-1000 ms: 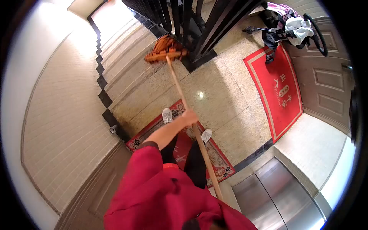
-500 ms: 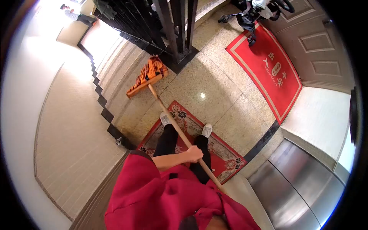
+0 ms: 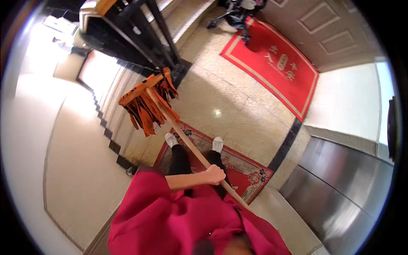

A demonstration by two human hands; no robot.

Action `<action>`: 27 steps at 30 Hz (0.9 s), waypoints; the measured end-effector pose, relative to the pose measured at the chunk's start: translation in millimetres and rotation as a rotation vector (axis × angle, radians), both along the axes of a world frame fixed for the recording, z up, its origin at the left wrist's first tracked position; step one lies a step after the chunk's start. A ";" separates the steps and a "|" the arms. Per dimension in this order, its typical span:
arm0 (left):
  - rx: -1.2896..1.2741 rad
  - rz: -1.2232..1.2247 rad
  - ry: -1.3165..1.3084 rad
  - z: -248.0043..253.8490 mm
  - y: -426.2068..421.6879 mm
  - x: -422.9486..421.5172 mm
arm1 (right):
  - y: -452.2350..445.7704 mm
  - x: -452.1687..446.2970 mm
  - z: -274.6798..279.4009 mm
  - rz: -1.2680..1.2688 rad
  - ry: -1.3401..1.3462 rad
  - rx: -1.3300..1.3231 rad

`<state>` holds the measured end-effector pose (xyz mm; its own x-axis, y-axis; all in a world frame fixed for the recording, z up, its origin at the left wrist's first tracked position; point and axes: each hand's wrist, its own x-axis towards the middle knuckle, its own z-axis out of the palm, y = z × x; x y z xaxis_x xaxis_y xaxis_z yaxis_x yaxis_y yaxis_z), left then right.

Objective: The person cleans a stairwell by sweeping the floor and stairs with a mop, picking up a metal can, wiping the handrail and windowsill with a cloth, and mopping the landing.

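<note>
Head camera view: a person in a red jacket (image 3: pixel 182 216) is gripping the wooden pole (image 3: pixel 193 148) of a mop (image 3: pixel 170 119) with the left hand (image 3: pixel 216 174), its fingers curling snugly around the shaft; the right hand is not showing, so its hold cannot be told. The mop is slanting from near right to far left, its crossbar (image 3: pixel 135 92) and orange-and-black strips (image 3: pixel 145 117) spreading beside the stairs (image 3: pixel 111 87). Whether the strips are touching the floor (image 3: pixel 238 108) is unclear. The pole is looking stiff, smooth and fairly light, the strips soft and limp; weight is probably gathering at the far end, more so if the cloth is wet. Mid-shaft and the near end are offering the likeliest holds, two hands well apart giving steadier control. At the far right, a stroller (image 3: pixel 233 19) is standing partly out of frame by a red mat (image 3: pixel 261 44), its contents escaping clear view.
</note>
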<state>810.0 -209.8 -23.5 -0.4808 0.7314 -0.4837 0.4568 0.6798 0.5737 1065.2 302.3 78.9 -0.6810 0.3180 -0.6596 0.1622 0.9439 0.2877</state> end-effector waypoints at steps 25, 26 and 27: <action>0.254 1.269 0.226 -72.0 -192.1 -28.3 | -418.9 -439.4 230.2 1.184 0.151 -0.111; 0.269 1.379 0.230 -79.1 -209.2 -13.6 | -447.3 -451.9 226.7 1.377 0.235 -0.153; 0.256 1.456 0.285 -81.8 -232.0 2.4 | -494.3 -455.0 227.6 1.461 0.259 -0.150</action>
